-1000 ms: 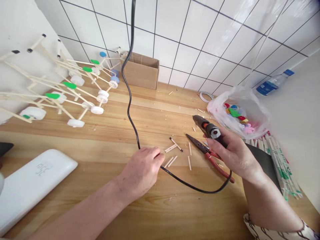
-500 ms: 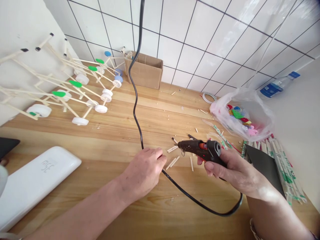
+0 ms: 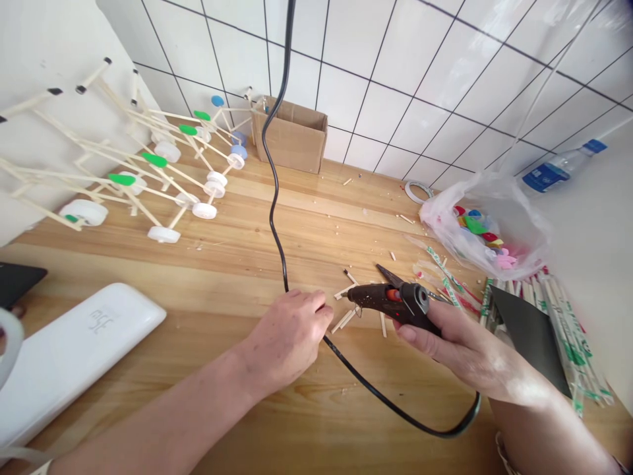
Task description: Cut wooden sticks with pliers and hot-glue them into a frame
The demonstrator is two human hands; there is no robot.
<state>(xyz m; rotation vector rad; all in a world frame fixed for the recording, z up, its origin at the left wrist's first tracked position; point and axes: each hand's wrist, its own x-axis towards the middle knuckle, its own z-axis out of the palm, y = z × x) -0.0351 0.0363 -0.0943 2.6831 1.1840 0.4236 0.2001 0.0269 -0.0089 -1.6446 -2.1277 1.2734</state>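
Note:
My right hand is wrapped round the handle of a black hot glue gun, its nozzle pointing left over the table. A stub of orange shows in the gun's body. My left hand is closed, fingertips pressed together, and a small dark spot shows between them; what they pinch is hidden. The black power cord passes under or through the left hand and loops back toward the right wrist. Short wooden sticks lie under the nozzle, with scissors partly hidden behind the gun.
Stick frames with white wheels stand at the left, behind a white power bank. At the back are a cardboard box and a tape roll. A bag of coloured pieces, a bottle and wrapped sticks occupy the right.
The glue gun has shifted slightly left and down, uncovering more of the scissors. My left hand stays closed in nearly the same place. The whole view has moved a little.

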